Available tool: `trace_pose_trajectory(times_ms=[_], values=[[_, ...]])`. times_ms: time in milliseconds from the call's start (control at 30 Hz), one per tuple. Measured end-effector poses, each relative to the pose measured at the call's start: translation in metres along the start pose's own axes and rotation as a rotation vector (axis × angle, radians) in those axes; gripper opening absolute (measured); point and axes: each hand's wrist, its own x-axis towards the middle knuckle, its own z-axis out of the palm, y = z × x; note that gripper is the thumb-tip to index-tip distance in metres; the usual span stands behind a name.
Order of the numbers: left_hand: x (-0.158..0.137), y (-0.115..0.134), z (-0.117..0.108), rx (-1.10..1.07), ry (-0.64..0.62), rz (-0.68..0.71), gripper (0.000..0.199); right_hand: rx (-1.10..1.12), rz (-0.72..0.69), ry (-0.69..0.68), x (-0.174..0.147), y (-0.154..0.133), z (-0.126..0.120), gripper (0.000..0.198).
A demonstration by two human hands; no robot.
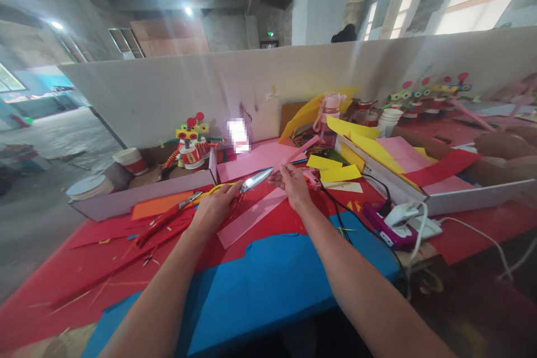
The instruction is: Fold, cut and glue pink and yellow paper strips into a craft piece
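My left hand (216, 205) is closed around the yellow handle of a pair of scissors (255, 180), whose blades point right toward my other hand. My right hand (293, 184) pinches a narrow pink paper strip (300, 152) that slants up and away, close to the scissor tips. Whether the blades touch the strip, I cannot tell. Below both hands a wider pink paper strip (251, 218) lies on the red table covering. To the left of my left hand rests a red-handled cutting tool (161, 224). Beside my right wrist is a pink tool (311, 179), partly hidden.
A purple power strip (388, 226) with white plugs and cables sits right. Yellow paper pieces (335, 170) lie nearby. An open box (470, 201) holds coloured paper. Paper-cup robots (193, 154) stand in a tray at left; a pink bottle (329, 112) stands behind. Blue sheet (268, 279) covers the front.
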Motion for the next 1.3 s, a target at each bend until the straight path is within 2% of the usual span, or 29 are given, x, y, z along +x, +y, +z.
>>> trace_pose_trajectory(times_ms=[200, 567, 867, 1300], values=[[0.000, 0.002, -0.001, -0.001, -0.006, -0.004, 0.049, 0.047, 0.018, 0.012, 0.000, 0.001, 0.001, 0.039], [0.000, -0.004, 0.010, -0.012, 0.057, 0.032, 0.052, 0.035, 0.030, -0.001, -0.001, 0.003, 0.002, 0.035], [0.001, 0.004, -0.001, -0.011, 0.054, 0.016, 0.051, 0.050, 0.042, -0.015, -0.002, 0.005, 0.004, 0.038], [0.000, 0.005, -0.004, 0.049, 0.017, 0.016, 0.048, 0.005, 0.027, -0.023, -0.002, 0.002, 0.004, 0.034]])
